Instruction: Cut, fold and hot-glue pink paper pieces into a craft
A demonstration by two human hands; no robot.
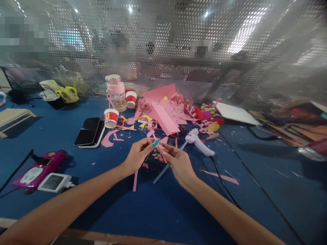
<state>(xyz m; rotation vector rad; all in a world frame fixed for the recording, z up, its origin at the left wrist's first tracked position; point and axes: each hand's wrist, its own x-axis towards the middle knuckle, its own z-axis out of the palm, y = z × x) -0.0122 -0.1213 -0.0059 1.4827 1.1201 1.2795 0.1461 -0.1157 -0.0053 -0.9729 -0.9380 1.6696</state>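
Observation:
Over the middle of the blue table, my left hand [136,156] and my right hand [180,164] meet at the fingertips. Both are closed in a pinch on a thin pink strip [154,135], which looks like craft foam or paper. Fingers cover much of it. A long teal nail shows on the left thumb. Just right of my right hand lies a white glue gun [201,143], its long glue stick [160,175] reaching under that hand. Another narrow pink strip [135,181] rests on the table below my left hand.
Pink sheets [166,119] and scraps are heaped behind my hands. Left of them stand paper cups [111,119] and a pink-topped jug [116,92]. A phone [87,131] and a magenta power strip [38,172] lie left. A perforated metal screen [163,75] borders the back.

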